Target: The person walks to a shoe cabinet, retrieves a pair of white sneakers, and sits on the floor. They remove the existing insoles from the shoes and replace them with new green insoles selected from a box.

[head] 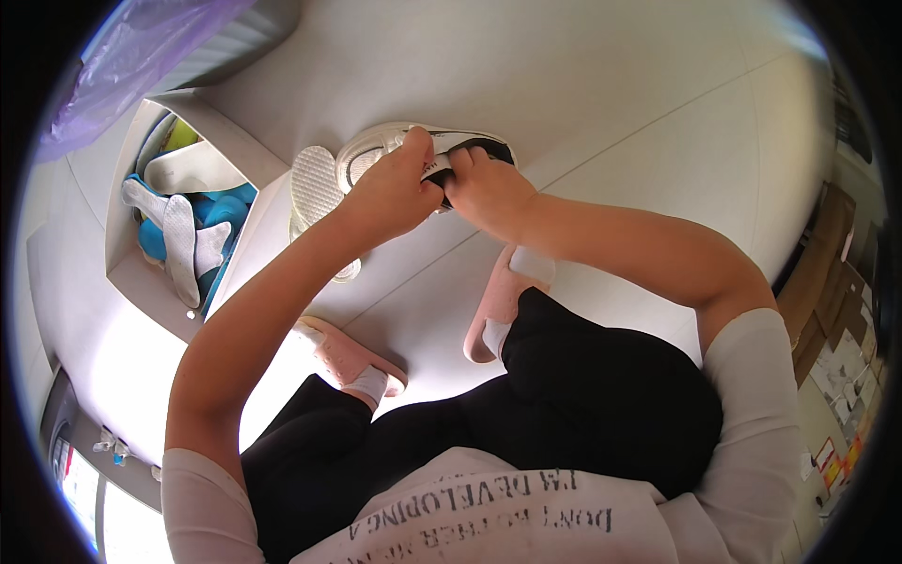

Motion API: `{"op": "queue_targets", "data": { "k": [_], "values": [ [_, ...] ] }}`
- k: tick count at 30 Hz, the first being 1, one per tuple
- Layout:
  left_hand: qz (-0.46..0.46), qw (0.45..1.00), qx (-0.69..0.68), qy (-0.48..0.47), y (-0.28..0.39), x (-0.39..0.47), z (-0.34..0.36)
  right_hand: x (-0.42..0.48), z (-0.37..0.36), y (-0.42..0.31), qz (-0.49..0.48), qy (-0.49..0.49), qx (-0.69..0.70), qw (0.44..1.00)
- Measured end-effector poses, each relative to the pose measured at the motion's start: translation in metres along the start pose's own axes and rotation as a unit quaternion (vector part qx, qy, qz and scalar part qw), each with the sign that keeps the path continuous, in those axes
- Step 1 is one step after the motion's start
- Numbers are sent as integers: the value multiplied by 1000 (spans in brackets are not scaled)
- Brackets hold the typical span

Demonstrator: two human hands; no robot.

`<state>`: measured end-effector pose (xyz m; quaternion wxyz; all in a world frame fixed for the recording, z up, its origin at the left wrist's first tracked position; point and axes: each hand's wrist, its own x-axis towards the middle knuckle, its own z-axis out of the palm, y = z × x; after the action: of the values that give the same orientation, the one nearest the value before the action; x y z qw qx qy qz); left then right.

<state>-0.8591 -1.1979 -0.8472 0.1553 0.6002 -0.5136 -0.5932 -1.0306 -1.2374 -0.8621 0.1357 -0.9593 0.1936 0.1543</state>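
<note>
A white sneaker (363,149) with a black lining lies on the floor in front of me, under both hands. My left hand (398,183) grips the upper near the tongue, its thumb raised along the shoe. From the other side, my right hand (493,189) has its fingers curled into the dark shoe opening. Between the hands a black-and-white strip (438,166) bears writing; my fingers hide part of it. Just left of the sneaker is a pale textured insole (313,185), with another pale insole end (348,271) showing below my left forearm.
An open white box (232,137) at the left holds several white and blue insoles (182,240). Behind it hangs a translucent purple plastic bag (141,63). My feet, in pink slippers (490,303), stand close to the sneaker. Brown cardboard (821,268) lies at the far right.
</note>
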Motion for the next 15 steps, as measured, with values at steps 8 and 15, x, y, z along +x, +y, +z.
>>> {"op": "queue_targets", "data": {
  "k": [8,15],
  "values": [
    [-11,1000,-25,-8,-1,0,-2,-1,-14,-3,65,-155,45,985],
    [0,1000,3,-15,2,-1,-8,-41,-14,-11,-69,-61,-185,978]
  ]
}}
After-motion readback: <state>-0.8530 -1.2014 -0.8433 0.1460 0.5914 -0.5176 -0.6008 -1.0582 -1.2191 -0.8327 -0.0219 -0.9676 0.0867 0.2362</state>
